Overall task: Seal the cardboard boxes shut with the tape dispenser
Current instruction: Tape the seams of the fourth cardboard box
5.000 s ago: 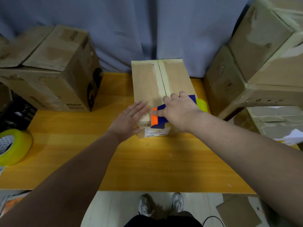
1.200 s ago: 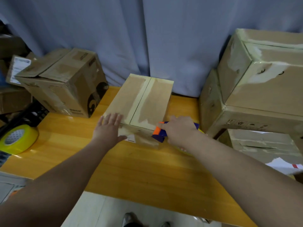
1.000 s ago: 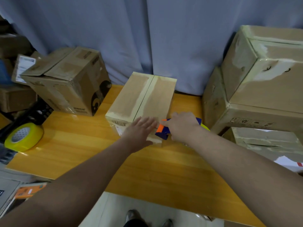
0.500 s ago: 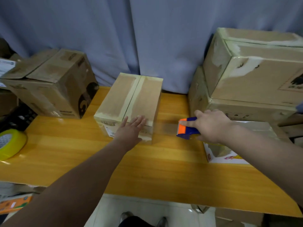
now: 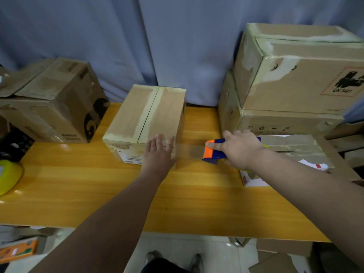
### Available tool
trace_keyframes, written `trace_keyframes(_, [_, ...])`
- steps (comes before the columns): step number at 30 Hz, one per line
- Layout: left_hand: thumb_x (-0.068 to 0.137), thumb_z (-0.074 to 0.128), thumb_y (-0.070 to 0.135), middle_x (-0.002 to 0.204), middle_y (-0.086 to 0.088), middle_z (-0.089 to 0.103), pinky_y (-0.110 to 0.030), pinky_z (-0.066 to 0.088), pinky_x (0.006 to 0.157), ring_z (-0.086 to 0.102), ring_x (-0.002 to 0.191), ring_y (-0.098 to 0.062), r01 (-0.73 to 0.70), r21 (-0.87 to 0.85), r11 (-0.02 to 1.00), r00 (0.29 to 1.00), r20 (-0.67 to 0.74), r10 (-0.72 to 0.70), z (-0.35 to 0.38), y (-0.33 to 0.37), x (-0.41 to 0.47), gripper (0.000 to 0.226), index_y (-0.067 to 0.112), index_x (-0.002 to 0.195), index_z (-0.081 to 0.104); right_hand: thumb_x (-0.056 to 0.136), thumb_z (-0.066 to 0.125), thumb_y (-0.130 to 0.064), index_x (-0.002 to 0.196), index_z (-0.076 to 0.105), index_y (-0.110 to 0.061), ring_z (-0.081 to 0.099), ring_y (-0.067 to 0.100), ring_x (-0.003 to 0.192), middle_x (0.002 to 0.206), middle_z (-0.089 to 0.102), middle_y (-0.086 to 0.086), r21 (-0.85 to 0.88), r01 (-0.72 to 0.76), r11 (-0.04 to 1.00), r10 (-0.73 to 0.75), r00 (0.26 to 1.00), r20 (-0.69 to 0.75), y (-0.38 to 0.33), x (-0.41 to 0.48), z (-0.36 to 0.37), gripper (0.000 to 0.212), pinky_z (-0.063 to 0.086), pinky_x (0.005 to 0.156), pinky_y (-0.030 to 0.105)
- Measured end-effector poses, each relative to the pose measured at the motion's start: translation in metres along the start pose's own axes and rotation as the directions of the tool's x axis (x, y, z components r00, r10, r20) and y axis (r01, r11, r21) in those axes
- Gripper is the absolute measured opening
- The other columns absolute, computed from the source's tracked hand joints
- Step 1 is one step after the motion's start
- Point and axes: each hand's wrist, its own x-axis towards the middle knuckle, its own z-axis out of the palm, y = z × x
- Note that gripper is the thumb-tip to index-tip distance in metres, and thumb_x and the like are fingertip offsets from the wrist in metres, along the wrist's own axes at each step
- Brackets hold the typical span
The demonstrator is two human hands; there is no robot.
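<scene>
Fingers point(image 5: 157, 140) of left hand point(image 5: 160, 154): straight, slightly spread, pressed flat on the near right top corner of the cardboard box point(image 5: 145, 115), apparently pinning the tape end there. Fingers point(image 5: 217, 148) of right hand point(image 5: 241, 151): curled round the tape dispenser point(image 5: 211, 152), forefinger laid along its top. The dispenser is held clear to the right of the box, near lid height.

Tape strip point(image 5: 189, 151): clear, thin, blurred. It runs taut from the box's near right corner to the dispenser's mouth. Judged sticky, limp once slack, apt to twist or fold on itself. Best kept under tension until laid down or cut.

Tape dispenser: blue body, orange front, yellow-green roll partly showing behind the hand. Judged light, rigid plastic, secure in a full-hand grip on the handle. A cutting edge is likely at the mouth, so fingers belong behind the orange part.

Cardboard box: plain brown, oblong, flaps closed. Pale tape runs along the centre seam and the near top edge; white label on the near face. Judged light, stiff at edges and corners, softer mid-panel. Steady it at a corner.

Surroundings: the box stands on an orange wooden table point(image 5: 118, 186). Stacked boxes point(image 5: 295, 85) stand to its right, a yellow tape roll point(image 5: 7, 176) far to its left, a blue curtain point(image 5: 167, 36) behind it.
</scene>
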Motion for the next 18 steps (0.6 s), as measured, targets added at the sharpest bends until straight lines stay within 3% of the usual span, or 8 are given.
trace_keyframes(12, [0.097,0.033,0.054,0.156,-0.027,0.001,-0.046,0.005,0.118,0.006,0.145,-0.039,0.03,-0.011,0.999,0.999,0.012,-0.03,0.0,0.006,0.003,0.075,0.017,0.153,-0.003,0.097,0.054,-0.028,0.151,0.006,-0.042,0.046,0.035,0.12,0.135,0.04,0.011,0.013,-0.024,1.0,0.022,0.993,0.12,-0.015,0.023,0.018,0.073,0.04,0.09,0.04])
trace_keyframes(18, [0.097,0.031,0.056,0.157,-0.024,0.002,-0.046,0.007,0.118,0.007,0.146,-0.037,0.029,-0.004,1.0,0.999,-0.012,-0.03,0.005,0.004,0.003,0.076,0.019,0.152,-0.004,0.092,0.058,-0.02,0.149,0.021,-0.037,0.049,0.031,0.116,0.132,0.044,0.008,0.108,-0.062,0.992,0.029,0.958,0.286,-0.036,0.043,0.011,0.07,0.041,0.076,0.036])
